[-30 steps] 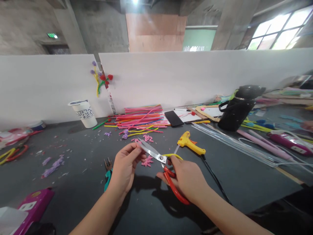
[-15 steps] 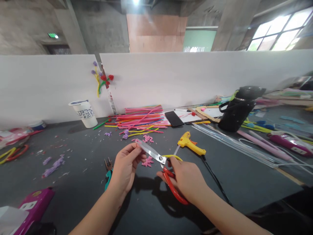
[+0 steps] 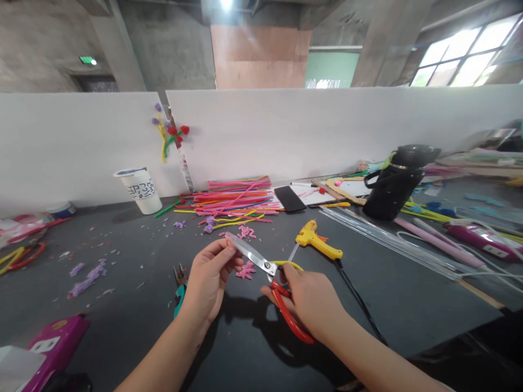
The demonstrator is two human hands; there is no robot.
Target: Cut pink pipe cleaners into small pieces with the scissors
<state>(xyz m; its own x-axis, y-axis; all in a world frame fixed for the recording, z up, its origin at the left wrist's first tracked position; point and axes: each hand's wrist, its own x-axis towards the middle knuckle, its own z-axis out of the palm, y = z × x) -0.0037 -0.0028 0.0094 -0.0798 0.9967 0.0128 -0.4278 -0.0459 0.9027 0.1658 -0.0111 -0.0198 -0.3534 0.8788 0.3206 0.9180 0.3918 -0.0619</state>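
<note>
The scissors [image 3: 267, 265], silver-bladed with red handles, sit slantwise in the right hand [image 3: 312, 296], blades together or nearly so, tips toward ten o'clock at the pinched fingertips of the left hand [image 3: 212, 275], handles toward five o'clock. A fuzzy yellow stem [image 3: 280, 262] arcs away from just beside the pivot toward three o'clock, partly covered by the right hand; whether it is gripped cannot be told. Anything between the left fingertips is too small to make out.

The setting was a craft workshop, as shown by coloured fuzzy stems [image 3: 235, 202], scissors [image 3: 268, 265], pliers [image 3: 180, 294] and a glue gun [image 3: 321, 243] at a dark worktable [image 3: 126, 326], with bare concrete walling [image 3: 175, 49] beyond.
</note>
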